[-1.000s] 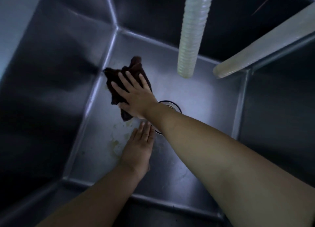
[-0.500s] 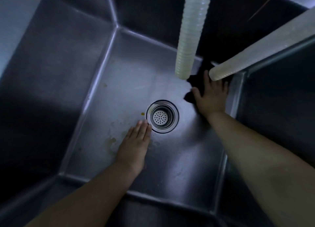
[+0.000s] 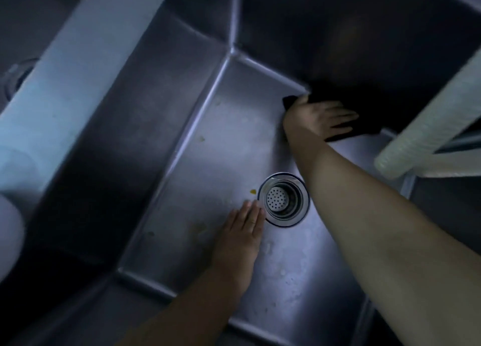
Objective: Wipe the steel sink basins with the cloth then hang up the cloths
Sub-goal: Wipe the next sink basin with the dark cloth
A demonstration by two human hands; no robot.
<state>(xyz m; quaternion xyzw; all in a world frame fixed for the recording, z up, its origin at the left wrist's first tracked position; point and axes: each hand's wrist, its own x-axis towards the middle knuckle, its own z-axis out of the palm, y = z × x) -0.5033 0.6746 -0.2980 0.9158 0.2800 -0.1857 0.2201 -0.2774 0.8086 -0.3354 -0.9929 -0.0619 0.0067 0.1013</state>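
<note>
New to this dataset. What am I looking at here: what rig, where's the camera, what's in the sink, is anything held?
There is no robot here: a person works with two bare hands, and the single camera sits on their head, looking down into a steel sink basin.

The right hand lies flat, fingers straight, pressing a dark cloth against the far edge of the basin floor where it meets the back wall. That is a wiping press, not a curled grip.

The left hand rests flat on the basin floor just beside the round drain strainer and holds nothing.

A small yellow scrap lies next to the drain, with faint stains nearby. A ribbed pale hose hangs in from the upper right. Part of a second basin shows at the upper left.
</note>
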